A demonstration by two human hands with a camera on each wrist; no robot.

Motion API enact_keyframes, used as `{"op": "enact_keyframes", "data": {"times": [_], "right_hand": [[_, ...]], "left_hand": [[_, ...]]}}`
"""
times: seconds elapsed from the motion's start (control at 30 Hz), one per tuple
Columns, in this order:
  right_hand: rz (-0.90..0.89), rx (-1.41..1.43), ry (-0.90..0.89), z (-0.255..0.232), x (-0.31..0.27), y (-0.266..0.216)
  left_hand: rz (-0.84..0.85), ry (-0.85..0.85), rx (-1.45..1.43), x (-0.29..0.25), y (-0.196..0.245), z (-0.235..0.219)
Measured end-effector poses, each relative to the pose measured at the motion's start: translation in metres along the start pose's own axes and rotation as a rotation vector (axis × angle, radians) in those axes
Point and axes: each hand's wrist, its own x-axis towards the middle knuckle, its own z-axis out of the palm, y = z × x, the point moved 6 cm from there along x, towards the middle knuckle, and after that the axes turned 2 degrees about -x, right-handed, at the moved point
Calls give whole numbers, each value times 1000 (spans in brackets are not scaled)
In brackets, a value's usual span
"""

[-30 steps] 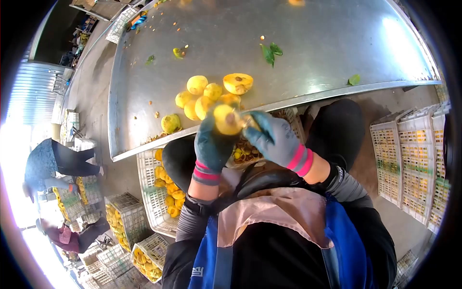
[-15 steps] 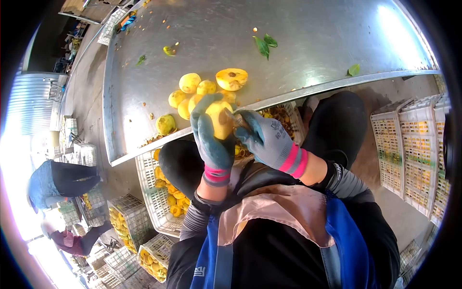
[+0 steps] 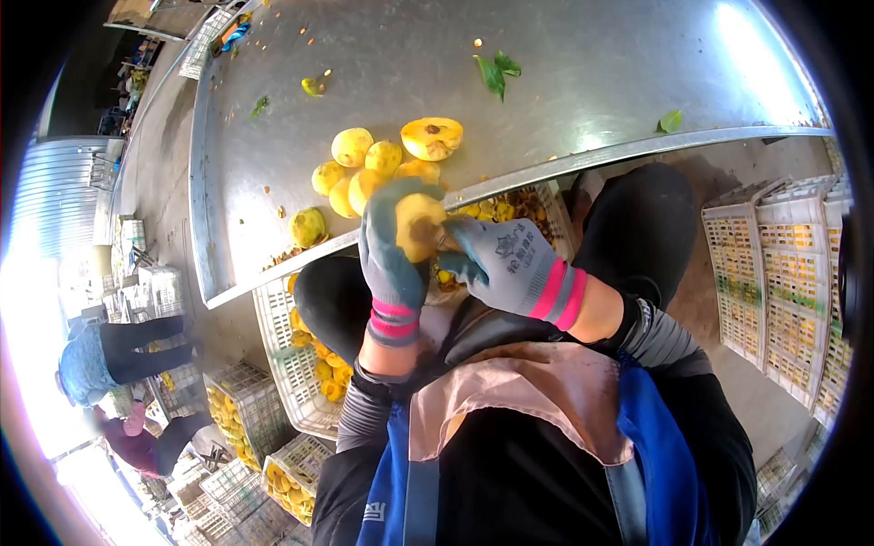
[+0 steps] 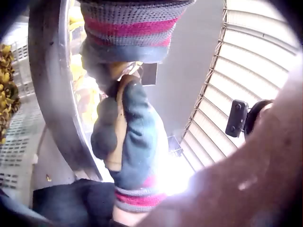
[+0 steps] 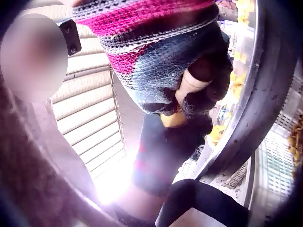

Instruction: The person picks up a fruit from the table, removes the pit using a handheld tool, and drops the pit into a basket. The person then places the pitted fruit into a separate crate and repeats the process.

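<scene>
Over the table's near edge the gloved left hand [image 3: 391,250] holds a yellow fruit [image 3: 419,226], its fingers curled behind and around it. The gloved right hand [image 3: 505,264] grips a tool by a light wooden handle [image 4: 118,137], seen in the left wrist view between its fingers; the tool's tip meets the fruit. In the right wrist view the handle [image 5: 193,84] juts from the curled fingers, above the fruit [image 5: 173,119]. Just beyond the left hand lie several whole yellow fruits [image 3: 352,147] and a cut half [image 3: 431,138] with a brown centre.
The metal table [image 3: 583,82] carries leaves [image 3: 492,76] and scraps. Under its edge stand a crate of yellow pieces [image 3: 305,382] and a container of brown and yellow scraps [image 3: 537,205]. Stacked crates [image 3: 769,291] stand at right. Two people [image 3: 91,359] are at left.
Both hands have stayed together at the fruit, shifting slightly left, and the fruit has turned in the left hand. The people at left have changed posture.
</scene>
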Motion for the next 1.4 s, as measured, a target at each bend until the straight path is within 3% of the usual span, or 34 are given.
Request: {"op": "enact_keyframes", "data": {"times": [0.03,0.07,0.17,0.23,0.3,0.4,0.43,0.5,0.6,0.7,0.8,0.83,0.9,1.0,1.13,1.23,1.27,1.37,1.4], "right_hand": [[23,-21,-48,2,-1,1],[44,-43,-97,4,-2,2],[86,86,-104,8,-4,7],[112,101,-63,11,-7,12],[152,131,-64,13,-7,13],[182,100,-124,10,-5,6],[208,90,-171,8,-4,3],[218,182,-122,15,-6,7],[93,372,40,8,0,3],[506,713,-401,12,-3,7],[511,947,-477,15,-7,13],[549,850,-525,22,-8,21],[63,195,13,14,-5,18],[114,124,-38,19,-15,12],[180,345,-176,21,-13,18],[129,529,-92,14,-14,17],[182,588,-175,17,-14,22],[177,741,-141,17,-18,22],[216,830,-168,19,-20,23]], "left_hand": [[-43,-35,-58,0,-4,2],[-218,-28,-294,-1,-12,3],[-517,-27,-510,-5,-35,2],[-302,-49,-259,0,-30,0],[-225,-4,-184,0,-24,-1],[-283,179,-255,-12,-16,2],[-189,157,-241,-14,-24,0],[-211,237,-307,-17,-33,0],[-186,273,-296,-15,-21,4],[-18,225,-274,-15,-13,6],[-65,222,-201,-16,-11,6],[-75,225,-111,-18,-11,5],[-205,223,-151,-22,-21,5],[-90,200,-25,-24,-19,2],[24,94,-10,-25,-16,5],[-70,52,-51,-22,-11,8],[37,66,-46,-23,-13,9],[-151,100,-176,-28,-8,7],[-81,87,-180,-29,-2,5]]}}
